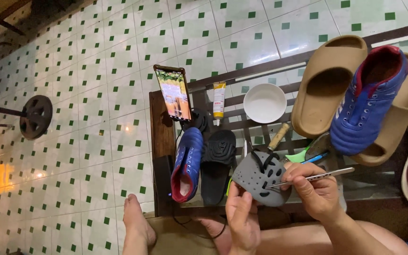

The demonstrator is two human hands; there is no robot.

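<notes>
My left hand (242,218) grips the near edge of a grey perforated clog-type shoe (259,177), held over the glass table (162,127). My right hand (315,189) pinches a thin silver metal tool (318,177) whose tip points left into the grey shoe's holes. A black lace or cord loops at the top of the grey shoe. Just left of it lie a black sandal (217,163) and a blue-and-red sports shoe (187,163).
A phone (173,92) stands propped with a lit screen, beside a glue tube (219,101) and a white bowl (264,102). Tan slides (327,82) and another blue shoe (369,101) lie at right. Wooden-handled tool (278,137), green and blue tools (303,156). My bare foot (137,226) rests on tiles.
</notes>
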